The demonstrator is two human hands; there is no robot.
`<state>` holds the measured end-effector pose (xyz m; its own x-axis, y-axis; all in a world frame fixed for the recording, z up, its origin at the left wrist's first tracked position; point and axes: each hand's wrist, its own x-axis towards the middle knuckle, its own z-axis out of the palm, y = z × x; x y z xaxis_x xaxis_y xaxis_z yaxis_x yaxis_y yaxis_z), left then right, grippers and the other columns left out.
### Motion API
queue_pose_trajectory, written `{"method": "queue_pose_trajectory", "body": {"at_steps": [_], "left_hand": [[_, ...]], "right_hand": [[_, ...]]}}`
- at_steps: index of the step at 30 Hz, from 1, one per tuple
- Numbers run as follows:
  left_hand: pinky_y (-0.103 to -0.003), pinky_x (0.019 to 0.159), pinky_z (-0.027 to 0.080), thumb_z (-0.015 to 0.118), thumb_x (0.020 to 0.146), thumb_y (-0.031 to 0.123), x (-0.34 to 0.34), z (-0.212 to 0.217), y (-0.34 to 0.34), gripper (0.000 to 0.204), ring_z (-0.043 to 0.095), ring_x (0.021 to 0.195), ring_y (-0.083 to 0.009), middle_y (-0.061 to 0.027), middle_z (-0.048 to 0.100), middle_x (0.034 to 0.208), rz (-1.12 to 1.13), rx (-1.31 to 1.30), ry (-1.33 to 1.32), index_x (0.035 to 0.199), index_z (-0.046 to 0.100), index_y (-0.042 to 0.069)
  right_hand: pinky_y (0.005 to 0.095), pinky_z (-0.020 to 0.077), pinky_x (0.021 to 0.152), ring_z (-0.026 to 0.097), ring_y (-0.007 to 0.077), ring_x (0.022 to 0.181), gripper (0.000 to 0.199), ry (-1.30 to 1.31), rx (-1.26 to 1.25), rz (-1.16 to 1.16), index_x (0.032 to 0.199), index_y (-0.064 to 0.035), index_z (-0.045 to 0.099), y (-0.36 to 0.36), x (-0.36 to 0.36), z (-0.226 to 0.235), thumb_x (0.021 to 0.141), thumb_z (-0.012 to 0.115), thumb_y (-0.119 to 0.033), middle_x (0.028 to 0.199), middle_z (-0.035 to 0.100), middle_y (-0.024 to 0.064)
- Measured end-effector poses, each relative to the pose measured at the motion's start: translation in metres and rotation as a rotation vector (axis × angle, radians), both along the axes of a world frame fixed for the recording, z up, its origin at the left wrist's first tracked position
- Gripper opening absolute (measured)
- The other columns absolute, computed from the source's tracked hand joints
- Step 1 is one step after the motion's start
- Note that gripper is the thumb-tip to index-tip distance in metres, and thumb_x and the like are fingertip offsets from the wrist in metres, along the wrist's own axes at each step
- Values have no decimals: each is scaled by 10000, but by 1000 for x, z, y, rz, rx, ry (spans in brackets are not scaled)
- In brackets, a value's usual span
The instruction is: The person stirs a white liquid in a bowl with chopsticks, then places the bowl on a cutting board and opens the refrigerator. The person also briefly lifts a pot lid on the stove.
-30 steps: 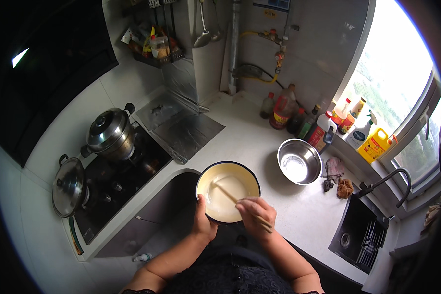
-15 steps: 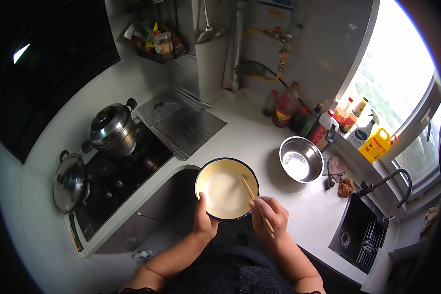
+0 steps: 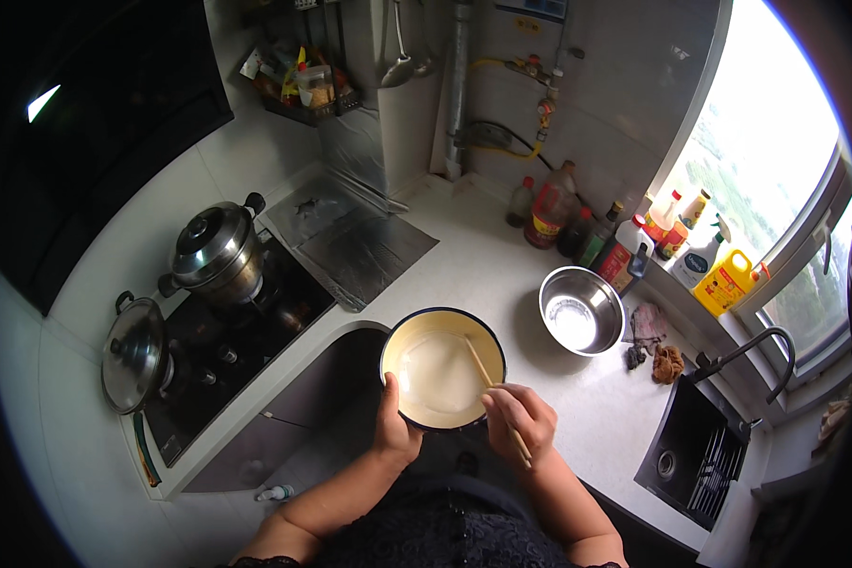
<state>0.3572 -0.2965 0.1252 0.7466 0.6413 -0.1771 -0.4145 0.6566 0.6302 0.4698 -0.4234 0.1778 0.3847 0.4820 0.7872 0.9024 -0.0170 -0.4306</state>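
At the counter's front edge, right hand (image 3: 521, 423) is closed around a pair of wooden chopsticks (image 3: 488, 383), fingers wrapped on the upper part of the sticks, back ends poking out below the hand toward the body. Tips are angled up-left and sit in the pale batter inside the bowl (image 3: 442, 369).

Left hand (image 3: 394, 428) grips the bowl's near-left rim, thumb over the edge on the inside, the rest of the hand outside and under the rim; the other fingers can't be seen.

Bowl: round, cream inside, dark rim, on the white countertop (image 3: 502, 275) right at the corner where the counter steps toward the stove. Batter is smooth, off-white, covers the bottom.

Outward from there:
- Empty-looking steel mixing bowl (image 3: 580, 310) just right and behind, apart from the cream bowl.
- Row of sauce and oil bottles (image 3: 577, 222) along the back wall and window sill, yellow jug (image 3: 724, 281) at the sill end.
- Dark sink (image 3: 696, 454) with black tap (image 3: 757, 346) far right.
- Left: black hob (image 3: 227, 341) carrying a lidded steel pot (image 3: 213, 251); a second lidded pan (image 3: 134, 352) nearer the front-left.
- Foil sheet (image 3: 355, 241) lies between hob and back wall.
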Motion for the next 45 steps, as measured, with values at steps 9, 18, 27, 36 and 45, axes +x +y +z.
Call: {"method": "queue_pose_trajectory", "body": {"at_steps": [9, 18, 27, 36, 45], "left_hand": [[-393, 1021, 405, 339, 984, 524, 1, -10, -7, 626, 491, 1229, -253, -115, 491, 1350, 7, -36, 28, 1393, 365, 51], [-387, 1038, 385, 360, 981, 516, 2, -8, -3, 636, 473, 1244, -250, -118, 475, 1365, 18, 11, -8, 1393, 365, 32], [-388, 1022, 403, 380, 970, 536, 4, -10, -3, 654, 484, 1233, -244, -115, 485, 1354, -4, -23, 25, 1390, 368, 34], [-388, 1021, 401, 363, 958, 577, 0, -5, 5, 687, 486, 1228, -247, -117, 492, 1344, -86, -22, -1, 1391, 369, 43], [-359, 913, 501, 379, 960, 563, -5, -4, 18, 666, 549, 1158, -233, -119, 518, 1295, -5, 20, 86, 1377, 369, 45]], "right_hand": [[294, 532, 664, 662, 239, 713, 72, 247, 5, 121, 841, -12, 672, 3, 2, -1, 778, 704, 4, 803, 666, 124], [292, 530, 641, 660, 230, 689, 53, 133, 33, 11, 825, -8, 663, -10, 9, -4, 784, 694, 6, 789, 659, 124], [295, 520, 592, 652, 232, 664, 85, 146, 52, -26, 846, -22, 661, -8, 8, -3, 779, 700, 13, 774, 652, 110], [295, 520, 642, 655, 235, 688, 54, 534, 36, 335, 843, -14, 662, -7, 22, -17, 800, 695, -11, 797, 670, 126], [291, 498, 532, 630, 234, 592, 86, 212, -24, -85, 819, -21, 629, -19, 4, 8, 783, 701, 9, 721, 628, 119]]}}
